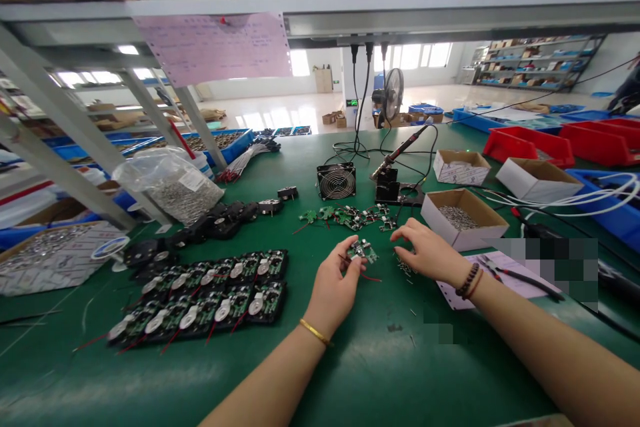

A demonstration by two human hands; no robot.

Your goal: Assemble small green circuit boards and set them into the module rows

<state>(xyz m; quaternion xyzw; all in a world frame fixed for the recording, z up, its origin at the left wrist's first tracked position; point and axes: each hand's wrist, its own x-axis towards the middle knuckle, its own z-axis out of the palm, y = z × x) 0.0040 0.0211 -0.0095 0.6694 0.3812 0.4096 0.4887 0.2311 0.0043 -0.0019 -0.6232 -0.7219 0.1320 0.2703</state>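
Note:
Between the thumb and fingers of my left hand [336, 283] is a small green circuit board [367, 251] with metal parts on it, and a thin red wire trails from it. To its right, my right hand [427, 250] hovers over a small heap of thin metal pins [406, 268] on the green bench. Its fingers are bent, with a gap between thumb and forefinger, and nothing shows in them. More loose circuit boards [350, 216] lie in a row behind my hands. On the left, two rows of black housings [200, 310] hold boards, silver discs and red wires.
A soldering iron [407, 143] rests in its stand behind my right hand, beside a square fan [337, 181]. An open box of pins [463, 230] and pliers [525, 280] are on the right. A clear bag of metal parts [173, 187] leans at the left. Overhead runs a shelf [330, 17].

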